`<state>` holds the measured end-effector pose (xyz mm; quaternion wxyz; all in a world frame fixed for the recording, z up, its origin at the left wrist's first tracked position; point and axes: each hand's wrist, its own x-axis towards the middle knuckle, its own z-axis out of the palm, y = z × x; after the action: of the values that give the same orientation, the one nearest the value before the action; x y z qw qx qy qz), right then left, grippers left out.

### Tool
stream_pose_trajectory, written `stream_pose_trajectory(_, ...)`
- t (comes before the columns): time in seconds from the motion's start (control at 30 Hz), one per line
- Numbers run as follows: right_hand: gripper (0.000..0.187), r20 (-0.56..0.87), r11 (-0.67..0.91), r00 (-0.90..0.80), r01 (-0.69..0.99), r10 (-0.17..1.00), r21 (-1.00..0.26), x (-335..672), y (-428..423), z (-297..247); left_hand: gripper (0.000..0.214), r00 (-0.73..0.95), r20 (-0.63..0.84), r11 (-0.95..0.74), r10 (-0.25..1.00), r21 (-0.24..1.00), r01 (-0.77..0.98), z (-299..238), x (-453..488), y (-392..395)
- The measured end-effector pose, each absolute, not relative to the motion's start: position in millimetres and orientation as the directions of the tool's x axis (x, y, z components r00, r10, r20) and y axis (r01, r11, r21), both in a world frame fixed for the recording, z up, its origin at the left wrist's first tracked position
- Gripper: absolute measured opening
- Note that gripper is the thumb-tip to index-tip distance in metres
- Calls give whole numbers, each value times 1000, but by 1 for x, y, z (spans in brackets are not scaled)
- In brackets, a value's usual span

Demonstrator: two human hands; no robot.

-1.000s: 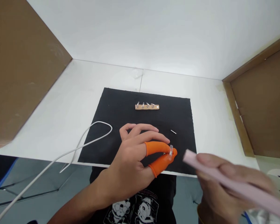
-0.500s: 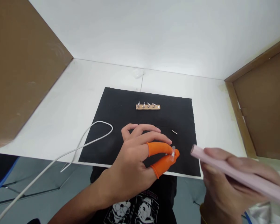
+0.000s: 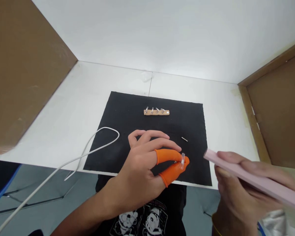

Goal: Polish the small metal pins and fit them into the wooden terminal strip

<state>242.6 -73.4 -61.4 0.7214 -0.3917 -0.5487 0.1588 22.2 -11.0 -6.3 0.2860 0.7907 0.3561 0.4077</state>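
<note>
My left hand (image 3: 142,164) is over the black mat, with orange finger cots (image 3: 170,156) on its thumb and index finger. Those two fingertips pinch a small clear strip-like piece (image 3: 182,161); a bit of metal shows beside it. My right hand (image 3: 250,183), raised at the right near the camera, grips a long pale pink stick-like tool (image 3: 241,172). The tool's blunt end points left toward the clear piece, apart from it. A short silver pin (image 3: 184,139) lies on the mat beyond my left fingertips.
Farther back on the black mat (image 3: 130,114) is a wooden strip (image 3: 156,112) bearing several small clear pieces on metal bits. A white cable (image 3: 71,160) loops over the mat's left edge. Brown panels (image 3: 27,75) flank the white table (image 3: 93,78). Crumpled clear plastic (image 3: 146,76) lies at the back.
My right hand and the pink tool have shifted slightly right, away from the clear piece. My left hand stays in place, still pinching the piece.
</note>
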Motion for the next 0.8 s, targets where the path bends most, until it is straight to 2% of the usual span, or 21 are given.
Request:
stream_pose_trajectory(0.03, 56, 669, 638, 369, 223, 645, -737, 246, -73, -63, 11, 413, 441, -582, 797, 743, 330, -6, 22, -11)
stream_pose_trajectory(0.1, 52, 692, 655, 336, 235, 638, -718, 248, -75, -65, 11, 411, 445, -585, 796, 741, 329, -7, 22, -10)
stream_pose_trajectory(0.2, 42, 660, 638, 274, 176, 700, -750, 244, -82, -61, 12, 409, 448, -587, 795, 740, 329, -7, 23, -9)
stream_pose_trajectory(0.37, 39, 583, 557, 217, 174, 783, -812, 233, -81, -50, 12, 420, 450, -591, 788, 743, 314, -6, 25, -9)
stream_pose_trajectory(0.47, 36, 623, 579, 176, 245, 762, -777, 229, -81, -46, 12, 415, 453, -590, 789, 747, 307, -6, 25, -9)
stream_pose_trajectory(0.6, 36, 718, 659, 57, 352, 694, -665, 221, -89, -42, 12, 423, 443, -587, 791, 744, 319, -7, 25, -9)
stream_pose_trajectory(0.77, 20, 754, 685, 111, 351, 647, -639, 224, -90, -45, 12, 425, 447, -593, 787, 738, 322, -7, 26, -7)
stream_pose_trajectory(0.8, 23, 767, 719, 40, 319, 640, -617, 230, -87, -48, 12, 426, 450, -596, 785, 736, 321, -7, 26, -8)
